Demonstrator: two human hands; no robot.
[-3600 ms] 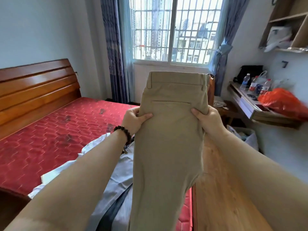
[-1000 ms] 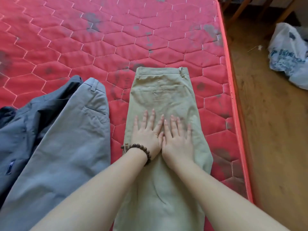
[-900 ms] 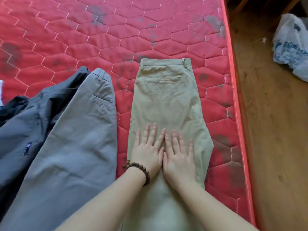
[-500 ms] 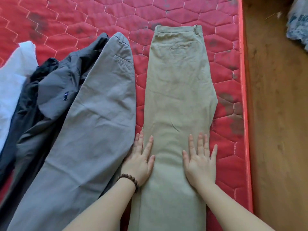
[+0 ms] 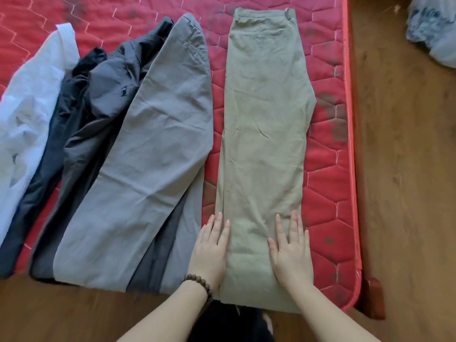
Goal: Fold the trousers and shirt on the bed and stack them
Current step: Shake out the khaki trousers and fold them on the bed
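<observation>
Pressed both hands flat with fingers straight, gripping nothing: left hand (image 5: 211, 253) and right hand (image 5: 291, 255) well apart, close to the foot edge of the bed (image 5: 328, 193). Kept one on each long border of the khaki trousers (image 5: 264, 134). Found those trousers laid lengthwise down the right side of the bed, legs doubled one over the other. Saw the waistband toward the head of the bed and the hems reaching just past the foot edge, with no crosswise fold made yet. Noted grey trousers (image 5: 148, 156) toward the middle of the bed, a dark garment (image 5: 98, 95) further left, and a white shirt (image 5: 27, 107) at the bed's far left, all unfolded.

Judged the overhanging hems the likeliest trouble: once released, could slide off the foot of the bed toward the floor (image 5: 404, 169) and drag the smoothed cloth askew. Expected the two legs to shear apart if lifted by one border only, giving a crooked fold. Spotted faint creases about halfway up the bed; would be pressed in if folded over unsmoothed. Reckoned the left hand, lying at the narrow gap beside the grey trousers, might catch their hem and pull both garments together. Thought the seat bulge, near the bed's right edge, could slip over if the trousers were nudged rightward.
</observation>
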